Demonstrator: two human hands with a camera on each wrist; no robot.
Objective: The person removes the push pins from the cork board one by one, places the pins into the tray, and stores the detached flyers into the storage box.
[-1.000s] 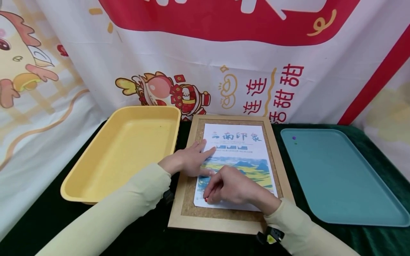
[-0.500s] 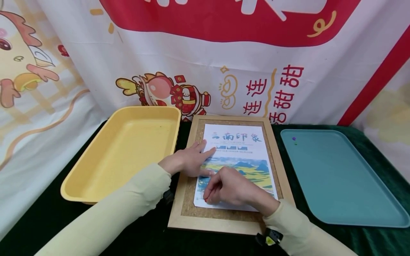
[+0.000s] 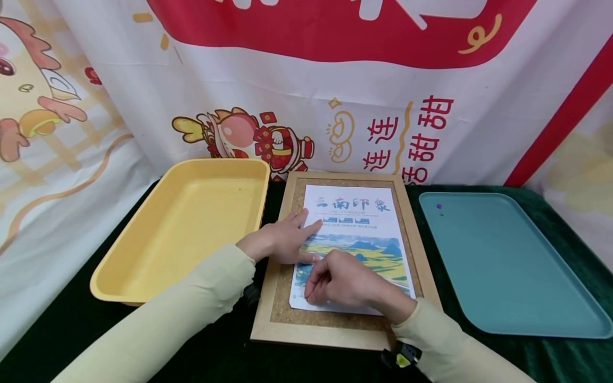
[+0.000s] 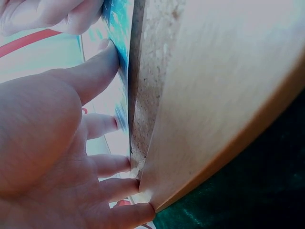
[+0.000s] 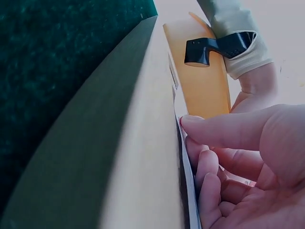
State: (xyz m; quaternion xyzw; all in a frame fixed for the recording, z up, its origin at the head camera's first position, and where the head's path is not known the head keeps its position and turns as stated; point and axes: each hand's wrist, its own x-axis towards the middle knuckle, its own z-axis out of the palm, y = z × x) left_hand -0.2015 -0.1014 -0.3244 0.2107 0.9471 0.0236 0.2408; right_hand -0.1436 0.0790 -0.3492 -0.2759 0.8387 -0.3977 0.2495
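Observation:
In the head view a poster (image 3: 356,231) with a landscape print lies on a wood-framed cork board (image 3: 325,332). My left hand (image 3: 286,240) rests spread on the poster's left side, its fingers straight. The left wrist view has the thumb (image 4: 97,71) along the paper's edge and the other fingers reaching toward the frame. My right hand (image 3: 342,282), fingers curled, is over the poster's lower left corner. Between its thumb and fingers it pinches a small red pushpin (image 5: 180,121), mostly hidden, right at the paper.
A deep yellow tray (image 3: 182,234) stands left of the board. On the right lies a teal tray (image 3: 512,266) with a tiny purple piece (image 3: 439,206) and a tiny green piece (image 3: 442,214). Dark green cloth (image 3: 210,351) covers the table; a printed banner (image 3: 287,80) hangs behind.
The right hand has shifted very slightly, and its fingers now hide the red pushpin from the head view. The left hand, poster and board have stayed where they were.

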